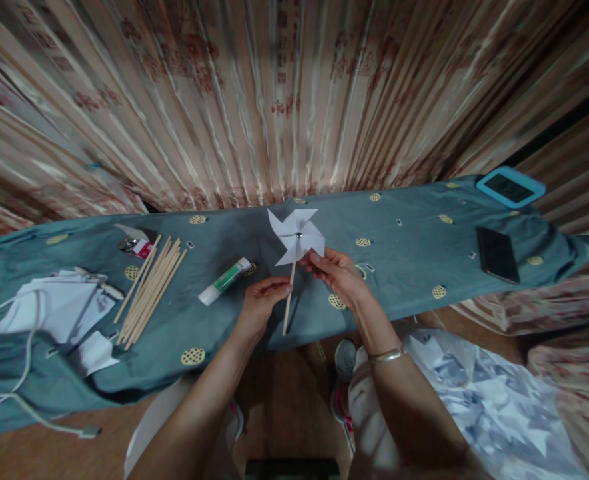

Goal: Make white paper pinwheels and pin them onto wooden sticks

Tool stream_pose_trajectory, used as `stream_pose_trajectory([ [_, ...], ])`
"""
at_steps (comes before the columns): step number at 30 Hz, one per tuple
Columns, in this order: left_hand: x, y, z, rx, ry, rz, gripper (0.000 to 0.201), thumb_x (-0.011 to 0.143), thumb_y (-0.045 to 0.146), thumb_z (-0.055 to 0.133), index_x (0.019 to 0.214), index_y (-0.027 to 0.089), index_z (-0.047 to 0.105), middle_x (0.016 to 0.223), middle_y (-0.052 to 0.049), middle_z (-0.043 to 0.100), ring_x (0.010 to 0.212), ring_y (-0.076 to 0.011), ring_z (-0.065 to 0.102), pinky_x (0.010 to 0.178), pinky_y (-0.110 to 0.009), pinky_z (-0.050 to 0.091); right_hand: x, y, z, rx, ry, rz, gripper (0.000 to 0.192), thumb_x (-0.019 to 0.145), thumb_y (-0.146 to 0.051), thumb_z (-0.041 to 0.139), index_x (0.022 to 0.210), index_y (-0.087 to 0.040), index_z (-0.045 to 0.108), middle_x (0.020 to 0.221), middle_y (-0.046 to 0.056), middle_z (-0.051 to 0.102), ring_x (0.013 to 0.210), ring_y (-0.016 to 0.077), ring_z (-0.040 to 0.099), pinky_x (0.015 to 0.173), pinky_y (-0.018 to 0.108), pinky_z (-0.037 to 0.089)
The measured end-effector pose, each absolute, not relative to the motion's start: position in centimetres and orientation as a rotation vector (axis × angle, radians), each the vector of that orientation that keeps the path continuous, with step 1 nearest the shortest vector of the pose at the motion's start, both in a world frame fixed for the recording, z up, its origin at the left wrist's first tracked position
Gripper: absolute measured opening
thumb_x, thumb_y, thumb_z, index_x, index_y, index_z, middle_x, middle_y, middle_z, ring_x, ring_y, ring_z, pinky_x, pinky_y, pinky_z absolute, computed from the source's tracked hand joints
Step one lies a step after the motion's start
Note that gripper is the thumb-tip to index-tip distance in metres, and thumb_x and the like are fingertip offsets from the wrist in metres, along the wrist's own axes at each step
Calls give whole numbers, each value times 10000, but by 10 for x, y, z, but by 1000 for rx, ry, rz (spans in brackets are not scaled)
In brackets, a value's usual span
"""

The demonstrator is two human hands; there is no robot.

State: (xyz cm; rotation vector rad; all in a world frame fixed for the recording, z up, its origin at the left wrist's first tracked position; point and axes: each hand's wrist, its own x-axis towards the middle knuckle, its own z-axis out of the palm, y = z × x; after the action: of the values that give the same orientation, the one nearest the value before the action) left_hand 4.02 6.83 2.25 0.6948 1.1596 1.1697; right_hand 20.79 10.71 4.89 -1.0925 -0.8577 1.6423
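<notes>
Pinching the wooden stick (pixel 287 315) between thumb and fingers, the left hand (pixel 260 299) comes in from its left side, a little below the paper pinwheel (pixel 289 235). The stick's long axis runs almost straight away from the person, its free end pointing back and slightly left, its far end behind the white blades. The right hand (pixel 340 273) is nearer the blades: its thumb and fingers are drawn together at the lower right one, apparently nipping the paper. From here I can't tell whether the stick's free end touches the cloth (pixel 414 260).

Around them, from the left, I see a white cable (pixel 27 367), a stack of paper (pixel 57 303), one loose folded piece (pixel 97 353), a small packet (pixel 137 244) and a bundle of spare sticks (pixel 152 293). A glue stick (pixel 224 281) lies aslant just beyond the left hand, apart from it and closest to being in its way. Well off to the right are a bag of paper shapes (pixel 494 400) below the table edge, a dark phone (pixel 497 255) and a blue-framed device (pixel 511 188).
</notes>
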Motion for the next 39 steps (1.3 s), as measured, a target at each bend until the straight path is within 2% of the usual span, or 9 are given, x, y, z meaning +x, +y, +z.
stream_pose_trajectory([
  [4, 41, 67, 23, 709, 1170, 1139, 278, 470, 307, 884, 684, 171, 769, 675, -28, 719, 643, -132, 616, 677, -247, 478, 219, 113, 51, -1081, -797, 1488, 460, 537, -559, 855, 821, -220, 729, 793, 11, 734, 689, 124, 623, 566, 213, 483],
  [7, 42, 66, 23, 751, 1173, 1108, 275, 471, 316, 882, 677, 174, 767, 670, -31, 720, 635, -140, 615, 672, -260, 485, 223, 116, 50, -1066, -835, 1399, 426, 626, -590, 785, 833, -223, 726, 733, -4, 692, 632, 114, 578, 543, 226, 456],
  [14, 43, 66, 22, 755, 1177, 1103, 260, 474, 303, 874, 679, 180, 770, 682, -27, 725, 648, -132, 617, 685, -250, 480, 220, 116, 50, -1039, -794, 1391, 368, 575, -522, 836, 634, -210, 650, 553, -49, 547, 492, 69, 440, 453, 206, 373],
  [20, 42, 66, 22, 761, 1194, 1129, 250, 488, 300, 862, 687, 179, 769, 694, -31, 725, 666, -152, 625, 713, -279, 487, 217, 113, 52, -1042, -822, 1430, 362, 561, -504, 837, 638, -213, 635, 560, -46, 548, 515, 81, 487, 498, 216, 451],
  [30, 41, 68, 22, 737, 1190, 1162, 251, 476, 291, 866, 678, 180, 765, 681, -26, 719, 658, -147, 621, 717, -280, 487, 213, 112, 55, -1038, -752, 1494, 415, 567, -553, 837, 635, -198, 633, 530, -53, 523, 493, 69, 481, 478, 198, 446],
  [34, 42, 68, 24, 748, 1191, 1146, 252, 471, 297, 869, 670, 183, 762, 676, -24, 719, 657, -145, 619, 715, -276, 485, 212, 111, 56, -1026, -754, 1490, 408, 523, -510, 871, 580, -199, 614, 522, -56, 524, 484, 61, 464, 462, 191, 424],
  [39, 43, 68, 24, 743, 1193, 1157, 239, 478, 295, 860, 671, 189, 769, 678, -23, 724, 656, -142, 617, 712, -270, 485, 212, 111, 56, -1061, -788, 1512, 376, 505, -488, 881, 627, -198, 675, 559, -33, 600, 518, 80, 523, 469, 205, 421],
])
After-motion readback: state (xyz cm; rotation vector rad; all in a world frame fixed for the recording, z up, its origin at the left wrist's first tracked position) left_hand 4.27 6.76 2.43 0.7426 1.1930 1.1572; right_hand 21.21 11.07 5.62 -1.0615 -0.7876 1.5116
